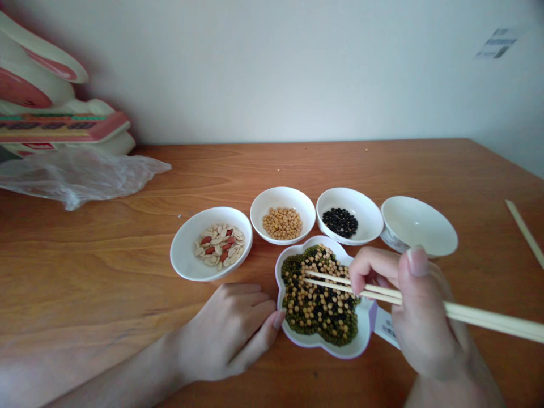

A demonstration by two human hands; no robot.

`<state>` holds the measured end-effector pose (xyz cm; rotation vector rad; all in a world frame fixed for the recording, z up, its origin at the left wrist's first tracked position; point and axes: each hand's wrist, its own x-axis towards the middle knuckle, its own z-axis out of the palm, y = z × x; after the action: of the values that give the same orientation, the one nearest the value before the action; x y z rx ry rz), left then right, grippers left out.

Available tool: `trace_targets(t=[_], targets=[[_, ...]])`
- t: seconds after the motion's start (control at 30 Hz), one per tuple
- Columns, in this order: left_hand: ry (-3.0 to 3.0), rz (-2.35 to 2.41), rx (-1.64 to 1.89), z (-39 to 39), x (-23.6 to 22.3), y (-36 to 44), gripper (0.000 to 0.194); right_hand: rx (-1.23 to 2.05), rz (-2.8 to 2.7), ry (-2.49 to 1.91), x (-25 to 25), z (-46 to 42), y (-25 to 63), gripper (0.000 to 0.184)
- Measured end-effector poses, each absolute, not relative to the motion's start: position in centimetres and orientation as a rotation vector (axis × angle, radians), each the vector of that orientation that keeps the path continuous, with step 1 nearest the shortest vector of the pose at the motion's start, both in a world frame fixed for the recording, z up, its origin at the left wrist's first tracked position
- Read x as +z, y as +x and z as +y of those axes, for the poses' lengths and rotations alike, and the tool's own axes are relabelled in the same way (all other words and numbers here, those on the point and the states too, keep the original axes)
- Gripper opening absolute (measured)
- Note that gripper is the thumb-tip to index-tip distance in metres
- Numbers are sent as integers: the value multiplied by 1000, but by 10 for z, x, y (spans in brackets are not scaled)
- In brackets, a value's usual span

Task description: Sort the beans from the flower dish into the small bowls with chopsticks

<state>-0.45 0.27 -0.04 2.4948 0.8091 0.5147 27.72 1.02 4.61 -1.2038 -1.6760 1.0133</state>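
Flower dish: a flower-shaped dish (361, 340) of mixed green, yellow and black beans sits on the desk (106, 272) at the near edge, between the two hands.
Chopsticks: a pair of chopsticks (340, 283) reaches over the flower dish, tips close together just above the yellow beans in its middle; whether a bean is pinched between them cannot be told.
Right hand: the right hand (420, 317) has its grip closed around the chopsticks, thumb on top, held low so the tips can work the beans.
Left hand: the left hand (232, 331) lies on the desk with fingers loosely curled, holding nothing; its thumb touches the flower dish's left rim, likely to steady it.
Sorted bowls: behind the flower dish, in an arc, stand a peanut bowl (187, 249), a soybean bowl (283, 198), a black bean bowl (365, 207) and an empty bowl (425, 226), all within easy reach.
Surface: warm wood grain, a few stray beans far behind the flower dish.
Room: plain pale wall (276, 68); crumpled plastic bag (80, 175) far left of the flower dish.
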Motion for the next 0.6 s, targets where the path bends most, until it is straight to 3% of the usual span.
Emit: trace_targets(t=[0.6], targets=[[2491, 807, 509, 3, -1, -4, 37, 965, -1696, -1191, 45, 12, 274, 71]])
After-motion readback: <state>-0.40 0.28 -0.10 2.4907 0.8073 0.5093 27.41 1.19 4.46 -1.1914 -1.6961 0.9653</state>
